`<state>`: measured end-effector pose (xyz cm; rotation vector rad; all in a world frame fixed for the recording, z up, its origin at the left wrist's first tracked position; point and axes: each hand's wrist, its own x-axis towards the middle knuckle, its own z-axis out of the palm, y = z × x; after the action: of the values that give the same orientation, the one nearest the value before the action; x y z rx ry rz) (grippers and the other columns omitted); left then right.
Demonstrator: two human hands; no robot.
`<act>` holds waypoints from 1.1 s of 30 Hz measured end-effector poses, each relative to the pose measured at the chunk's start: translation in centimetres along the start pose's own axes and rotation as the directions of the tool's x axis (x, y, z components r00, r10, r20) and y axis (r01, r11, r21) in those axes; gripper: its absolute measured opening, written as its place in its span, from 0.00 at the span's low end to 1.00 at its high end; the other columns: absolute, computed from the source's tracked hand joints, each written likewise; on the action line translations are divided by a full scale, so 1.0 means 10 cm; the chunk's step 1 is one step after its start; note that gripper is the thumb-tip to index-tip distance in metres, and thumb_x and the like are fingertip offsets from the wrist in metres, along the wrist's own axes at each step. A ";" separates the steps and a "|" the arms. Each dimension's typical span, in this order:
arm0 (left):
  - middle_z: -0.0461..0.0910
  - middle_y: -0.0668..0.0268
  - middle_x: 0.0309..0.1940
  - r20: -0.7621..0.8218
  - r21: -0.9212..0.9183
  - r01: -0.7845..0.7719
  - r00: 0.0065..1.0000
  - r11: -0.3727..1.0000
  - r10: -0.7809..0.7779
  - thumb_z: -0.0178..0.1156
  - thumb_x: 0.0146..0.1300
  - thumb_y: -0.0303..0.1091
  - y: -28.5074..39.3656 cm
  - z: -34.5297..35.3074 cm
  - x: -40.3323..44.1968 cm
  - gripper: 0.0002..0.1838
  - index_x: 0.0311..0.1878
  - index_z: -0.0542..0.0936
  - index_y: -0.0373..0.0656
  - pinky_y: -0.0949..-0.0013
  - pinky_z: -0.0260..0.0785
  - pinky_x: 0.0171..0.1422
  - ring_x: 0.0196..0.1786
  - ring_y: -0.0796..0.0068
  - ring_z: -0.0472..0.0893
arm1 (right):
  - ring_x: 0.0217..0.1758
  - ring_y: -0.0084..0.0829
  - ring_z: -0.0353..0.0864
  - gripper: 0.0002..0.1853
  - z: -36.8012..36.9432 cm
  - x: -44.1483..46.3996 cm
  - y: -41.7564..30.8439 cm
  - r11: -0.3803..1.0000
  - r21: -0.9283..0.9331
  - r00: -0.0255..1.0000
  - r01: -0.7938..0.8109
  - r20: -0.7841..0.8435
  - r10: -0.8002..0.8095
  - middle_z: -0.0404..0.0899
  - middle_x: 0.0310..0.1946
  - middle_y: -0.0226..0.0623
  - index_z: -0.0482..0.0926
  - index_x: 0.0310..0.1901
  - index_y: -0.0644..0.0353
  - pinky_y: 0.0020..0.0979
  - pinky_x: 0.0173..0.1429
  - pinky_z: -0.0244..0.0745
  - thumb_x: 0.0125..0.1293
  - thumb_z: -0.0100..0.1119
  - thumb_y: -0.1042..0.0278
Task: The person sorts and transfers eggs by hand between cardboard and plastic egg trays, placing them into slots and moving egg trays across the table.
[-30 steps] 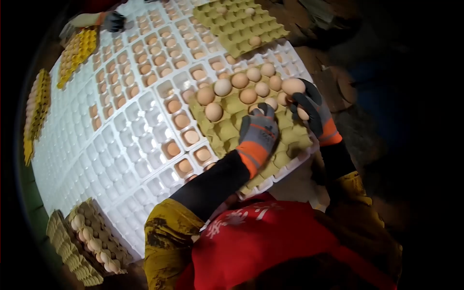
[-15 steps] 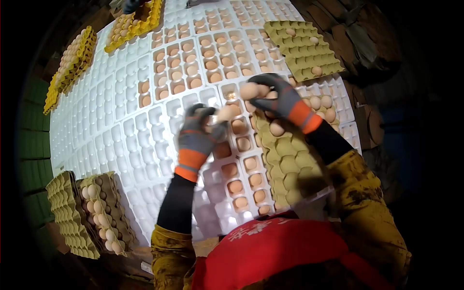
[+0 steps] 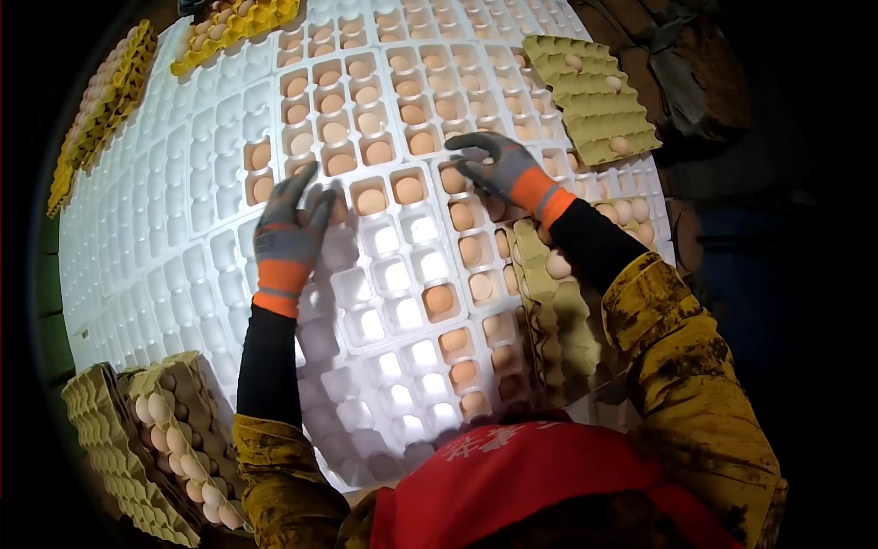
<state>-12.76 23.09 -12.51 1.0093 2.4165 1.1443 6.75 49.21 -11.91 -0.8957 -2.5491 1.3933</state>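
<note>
My left hand [image 3: 294, 224], in a grey and orange glove, has its fingers apart over the white plastic trays [image 3: 352, 288], beside an egg [image 3: 337, 209] in a cell. My right hand [image 3: 498, 172], gloved the same way, is spread over the trays, with an egg [image 3: 453, 178] in the cell under its fingertips. Two more eggs sit in cells between the hands, one of them a brown egg [image 3: 408, 189]. To the right, below my right forearm, a green pulp tray [image 3: 549, 306] carries several eggs along its far side.
Another green pulp tray [image 3: 594, 101] with a few eggs lies at the upper right. Yellow egg trays [image 3: 238, 27] stand at the far edge, with more yellow trays [image 3: 105, 105] at the upper left. Stacked pulp trays [image 3: 128, 448] holding eggs lean at the lower left.
Both hands held eggs; now both are open over the white trays, and more cells between them hold eggs. My left hand has moved left and up.
</note>
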 end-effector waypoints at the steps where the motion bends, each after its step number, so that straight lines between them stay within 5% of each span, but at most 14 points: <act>1: 0.81 0.64 0.55 -0.112 -0.110 -0.040 0.993 0.993 0.028 0.65 0.66 0.32 -0.10 0.00 0.03 0.24 0.67 0.78 0.47 0.70 0.72 0.58 0.47 0.71 0.80 | 0.51 0.38 0.84 0.19 -0.05 0.04 0.04 0.997 0.068 0.999 -0.035 0.007 0.035 0.83 0.51 0.41 0.84 0.56 0.49 0.36 0.58 0.78 0.64 0.64 0.61; 2: 0.81 0.66 0.57 -0.220 -0.213 -0.093 0.974 0.973 0.044 0.63 0.68 0.29 -0.27 0.02 0.07 0.23 0.67 0.77 0.44 0.71 0.70 0.61 0.50 0.75 0.78 | 0.53 0.39 0.83 0.18 -0.09 0.07 0.07 0.988 0.135 0.997 -0.071 0.015 0.070 0.82 0.52 0.42 0.83 0.57 0.52 0.36 0.59 0.77 0.65 0.63 0.64; 4: 0.76 0.62 0.62 -0.313 -0.270 -0.170 0.946 0.948 0.080 0.56 0.68 0.22 -0.54 0.11 0.09 0.23 0.66 0.77 0.44 0.69 0.68 0.67 0.61 0.72 0.76 | 0.54 0.28 0.81 0.20 -0.11 0.11 0.19 0.968 -0.095 0.968 0.234 -0.069 -0.241 0.80 0.58 0.40 0.80 0.62 0.51 0.30 0.55 0.79 0.69 0.60 0.72; 6: 0.76 0.62 0.65 -0.137 -0.073 -0.223 0.968 0.972 0.212 0.54 0.66 0.21 -0.81 0.16 0.09 0.25 0.66 0.79 0.47 0.64 0.62 0.74 0.67 0.69 0.74 | 0.60 0.43 0.79 0.19 -0.20 0.12 0.32 0.796 -0.485 0.931 0.363 0.161 -0.327 0.79 0.58 0.44 0.79 0.61 0.51 0.38 0.64 0.74 0.68 0.58 0.66; 7: 0.77 0.64 0.66 -0.050 0.462 -0.334 0.915 0.822 0.400 0.54 0.64 0.22 -0.79 0.17 0.06 0.25 0.65 0.80 0.50 0.57 0.51 0.81 0.70 0.67 0.72 | 0.61 0.46 0.79 0.19 -0.26 0.07 0.32 0.860 -0.409 0.952 0.304 0.148 -0.267 0.78 0.61 0.44 0.79 0.61 0.51 0.40 0.65 0.74 0.69 0.57 0.67; 8: 0.77 0.67 0.67 -0.075 0.446 -0.298 0.927 0.844 0.367 0.54 0.67 0.24 -0.76 0.20 0.03 0.24 0.65 0.80 0.51 0.53 0.41 0.84 0.71 0.69 0.72 | 0.59 0.41 0.81 0.21 -0.33 0.00 0.33 0.962 -0.119 0.969 0.246 0.029 -0.244 0.79 0.61 0.43 0.78 0.63 0.50 0.36 0.64 0.75 0.69 0.59 0.67; 13: 0.79 0.59 0.62 -0.205 0.045 -0.277 0.938 0.960 0.280 0.58 0.72 0.28 -0.18 0.13 -0.25 0.20 0.66 0.78 0.42 0.63 0.66 0.72 0.66 0.65 0.76 | 0.56 0.22 0.80 0.20 -1.43 -1.13 -0.13 0.929 0.276 0.944 0.246 -0.284 -0.165 0.82 0.57 0.32 0.78 0.64 0.57 0.28 0.59 0.77 0.72 0.58 0.73; 14: 0.80 0.60 0.61 -0.190 -0.031 -0.271 0.947 0.962 0.260 0.58 0.73 0.28 0.09 0.17 -0.37 0.19 0.66 0.78 0.41 0.64 0.67 0.70 0.64 0.68 0.78 | 0.53 0.22 0.81 0.19 -1.67 -1.36 0.05 0.972 0.028 0.933 0.233 -0.290 -0.215 0.83 0.56 0.31 0.79 0.63 0.58 0.26 0.57 0.78 0.72 0.58 0.74; 17: 0.82 0.60 0.57 -0.044 -0.287 -0.302 0.952 0.909 0.302 0.63 0.68 0.25 0.78 0.54 -0.80 0.19 0.61 0.80 0.41 0.64 0.71 0.66 0.59 0.66 0.81 | 0.51 0.22 0.82 0.17 -1.99 -2.22 0.39 0.995 0.095 0.974 0.020 -0.227 0.002 0.84 0.54 0.32 0.80 0.60 0.59 0.28 0.55 0.79 0.71 0.60 0.71; 22: 0.80 0.55 0.56 0.157 0.005 -0.573 0.809 0.819 0.566 0.71 0.57 0.31 2.09 1.20 -1.27 0.27 0.62 0.80 0.46 0.55 0.72 0.60 0.56 0.51 0.79 | 0.49 0.37 0.84 0.21 -1.93 -2.93 0.74 0.927 -0.374 0.968 0.037 -0.217 -0.126 0.82 0.50 0.37 0.80 0.59 0.51 0.35 0.53 0.81 0.63 0.65 0.71; 24: 0.78 0.56 0.55 0.257 0.239 -0.600 0.797 0.763 0.546 0.71 0.55 0.33 2.23 1.45 -1.28 0.26 0.59 0.80 0.47 0.54 0.73 0.57 0.53 0.51 0.79 | 0.62 0.46 0.75 0.26 -1.84 -2.94 0.95 0.822 -0.558 0.966 0.112 -0.132 -0.222 0.75 0.60 0.39 0.77 0.63 0.46 0.45 0.64 0.73 0.61 0.65 0.66; 27: 0.78 0.58 0.50 0.315 0.329 -0.571 0.817 0.752 0.483 0.70 0.52 0.32 2.24 1.67 -1.17 0.21 0.52 0.81 0.47 0.53 0.73 0.54 0.51 0.50 0.79 | 0.69 0.52 0.66 0.29 -1.72 -2.89 1.07 0.710 -0.704 0.997 -0.001 -0.052 -0.050 0.65 0.70 0.41 0.72 0.68 0.42 0.50 0.70 0.68 0.64 0.62 0.61; 30: 0.78 0.60 0.46 0.317 0.218 -0.573 0.807 0.790 0.498 0.70 0.52 0.27 2.19 1.63 -1.10 0.21 0.51 0.81 0.46 0.57 0.75 0.51 0.46 0.54 0.81 | 0.69 0.51 0.67 0.30 -1.82 -2.95 1.36 0.795 -0.593 0.975 0.124 -0.078 -0.210 0.65 0.69 0.41 0.73 0.67 0.40 0.49 0.69 0.69 0.63 0.64 0.64; 33: 0.82 0.64 0.46 0.270 -0.267 -0.095 0.948 0.959 0.169 0.71 0.56 0.25 2.11 1.58 -1.09 0.19 0.51 0.81 0.40 0.66 0.78 0.46 0.40 0.70 0.83 | 0.62 0.47 0.74 0.29 -1.97 -2.86 1.47 0.856 -0.470 0.956 0.215 -0.076 -0.282 0.73 0.62 0.41 0.74 0.63 0.41 0.46 0.65 0.74 0.59 0.66 0.70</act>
<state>13.10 33.70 -7.07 1.1772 1.9460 1.2128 43.77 54.31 -7.01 -0.6471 -2.8002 0.6378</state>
